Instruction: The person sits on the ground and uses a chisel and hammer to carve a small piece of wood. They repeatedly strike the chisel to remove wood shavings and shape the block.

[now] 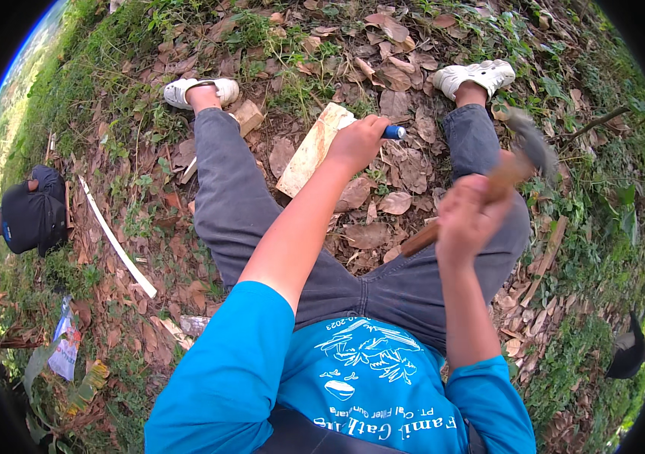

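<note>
My left hand (356, 145) is closed around a tool with a blue handle (394, 132); only the handle's end shows past my fist, and its other end is hidden. Beneath that hand a pale, rough-faced wooden block (309, 157) stands between my legs. My right hand (470, 219) grips the wooden handle of a hammer (534, 144) above my right thigh. The hammer's grey head is smeared by motion, raised to the right of the block and apart from it.
My legs in grey trousers (239, 181) are spread on leaf-covered ground. A small wood block (248, 118) lies by my left shoe (220, 91). A pale curved strip (114, 238) lies to the left, near a person in dark clothing (33, 210). Another dark-clothed figure (629, 352) is at far right.
</note>
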`<state>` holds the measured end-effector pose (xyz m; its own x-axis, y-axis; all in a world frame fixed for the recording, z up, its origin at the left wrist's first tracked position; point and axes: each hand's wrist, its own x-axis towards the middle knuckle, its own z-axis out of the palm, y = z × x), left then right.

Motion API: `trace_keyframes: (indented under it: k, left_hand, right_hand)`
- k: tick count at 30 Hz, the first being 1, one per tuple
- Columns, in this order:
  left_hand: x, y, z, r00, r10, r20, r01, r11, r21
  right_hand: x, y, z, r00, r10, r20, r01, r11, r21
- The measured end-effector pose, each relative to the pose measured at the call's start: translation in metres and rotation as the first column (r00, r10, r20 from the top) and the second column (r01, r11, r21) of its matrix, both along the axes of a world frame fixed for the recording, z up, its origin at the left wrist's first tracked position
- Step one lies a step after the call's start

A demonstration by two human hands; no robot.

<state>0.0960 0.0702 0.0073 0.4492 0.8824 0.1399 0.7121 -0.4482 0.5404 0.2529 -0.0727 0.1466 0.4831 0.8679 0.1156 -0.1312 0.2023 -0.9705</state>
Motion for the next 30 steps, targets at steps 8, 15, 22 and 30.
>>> trace_keyframes:
  k: [8, 15, 22, 30]
  left_hand:
    - [-0.029, 0.001, 0.002, 0.995, 0.033, 0.099, -0.027, 0.998, -0.063]
    - [-0.024, 0.003, 0.004, 0.985, -0.007, 0.174, 0.018, 0.998, -0.063]
    - [-0.064, 0.018, -0.005, 0.919, 0.188, 0.348, -0.153, 0.980, -0.127]
    - [-0.123, 0.010, -0.052, -0.139, 0.754, 0.642, -0.111, 0.632, -0.767]
  right_hand:
    - [0.002, 0.002, 0.079, 0.970, 0.226, -0.089, -0.234, 0.967, -0.100]
    - [-0.015, 0.009, -0.009, 0.960, 0.248, 0.129, -0.242, 0.968, -0.060]
    - [0.001, 0.023, 0.001, 0.939, 0.280, -0.201, -0.328, 0.904, -0.272]
    - [0.025, 0.024, -0.069, 0.930, 0.070, -0.361, -0.257, 0.826, -0.502]
